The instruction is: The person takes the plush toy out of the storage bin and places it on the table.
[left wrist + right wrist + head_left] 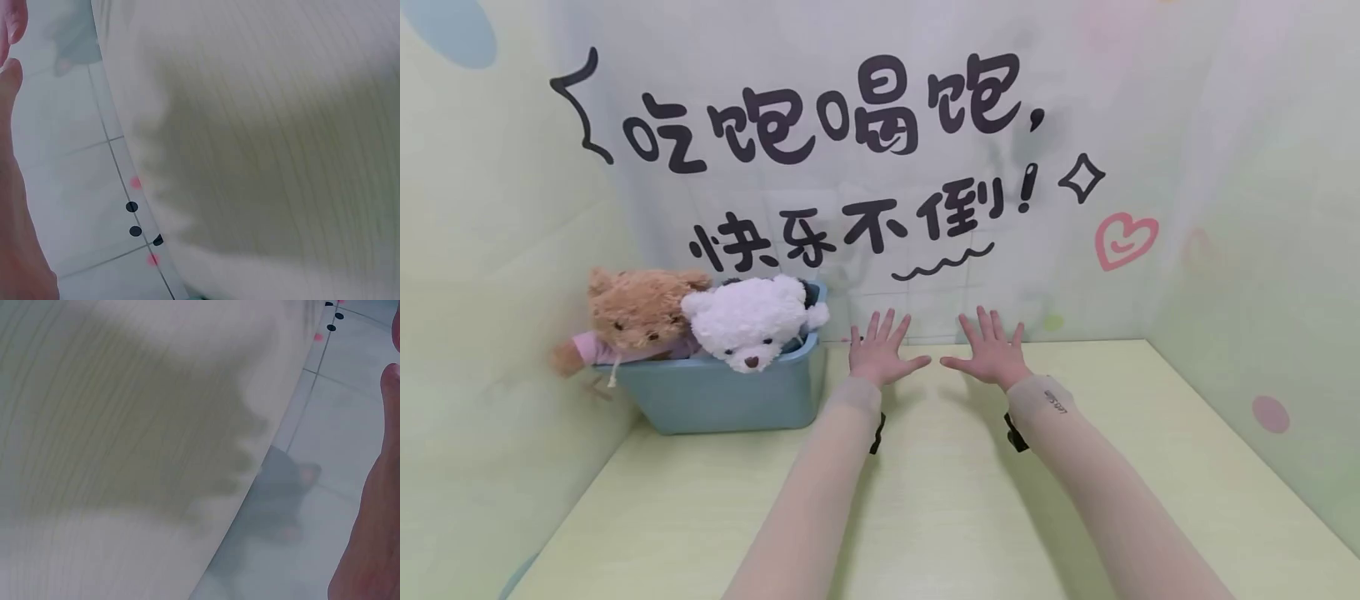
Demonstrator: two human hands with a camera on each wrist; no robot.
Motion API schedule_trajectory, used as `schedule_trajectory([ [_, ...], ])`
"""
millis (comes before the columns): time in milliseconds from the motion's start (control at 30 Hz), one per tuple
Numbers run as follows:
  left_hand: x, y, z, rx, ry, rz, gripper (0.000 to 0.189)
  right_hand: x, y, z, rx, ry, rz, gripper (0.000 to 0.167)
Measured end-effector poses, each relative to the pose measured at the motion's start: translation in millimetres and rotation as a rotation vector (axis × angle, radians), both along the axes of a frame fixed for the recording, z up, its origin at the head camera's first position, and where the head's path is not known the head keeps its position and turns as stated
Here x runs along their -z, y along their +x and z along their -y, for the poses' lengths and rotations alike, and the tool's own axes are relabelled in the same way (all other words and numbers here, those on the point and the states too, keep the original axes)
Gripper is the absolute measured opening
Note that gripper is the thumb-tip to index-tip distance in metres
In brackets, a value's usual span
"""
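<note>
Both arms reach forward over the pale table. My left hand [880, 350] is held with its fingers spread, the thumb pointing right, and nothing in it. Opposite it my right hand [990, 350] has spread fingers too, its thumb pointing left; the two thumb tips are close but apart. Left of the left hand stands a blue bin [737, 396] holding a brown teddy bear [643, 312] in a pink top and a white teddy bear [748, 321]. In each wrist view part of a hand shows at the edge, above a hand-shaped shadow on the tabletop.
The light wood-grain table [940, 500] ends at a back wall cloth [880, 208] printed with large black lettering and a pink heart. Pale side panels with coloured dots rise at left and right. Something dark sits behind the white bear in the bin.
</note>
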State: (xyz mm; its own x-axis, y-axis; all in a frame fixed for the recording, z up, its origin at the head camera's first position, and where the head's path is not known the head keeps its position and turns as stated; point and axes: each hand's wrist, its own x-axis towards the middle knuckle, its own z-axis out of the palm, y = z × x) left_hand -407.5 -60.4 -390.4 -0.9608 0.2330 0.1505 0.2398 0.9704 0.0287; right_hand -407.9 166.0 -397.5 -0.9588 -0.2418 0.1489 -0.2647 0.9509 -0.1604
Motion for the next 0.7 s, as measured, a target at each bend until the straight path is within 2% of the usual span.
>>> schedule_trajectory([
  [133, 0.3, -0.5, -0.1, 0.023, -0.011, -0.009, 0.091, -1.9, 3.1, -1, -0.003, 0.013, -0.021, 0.099],
  [200, 0.6, -0.2, 1.6, 0.038, -0.048, -0.018, 0.092, -3.4, 6.0, -3, -0.014, 0.039, -0.049, 0.098],
  [367, -1.3, 4.1, 12.5, 0.09, -0.076, -0.058, 0.091, -10.2, 13.6, -3, -0.08, 0.122, -0.151, 0.096],
  [500, -11.4, 20.8, 19.8, 0.155, -0.057, -0.103, 0.086, -20.2, 27.3, -3, -0.155, 0.153, -0.241, 0.096],
  [700, -24.0, 58.5, 37.0, 0.247, -0.133, -0.212, 0.081, -35.0, 54.4, 2, -0.268, 0.196, -0.349, 0.096],
])
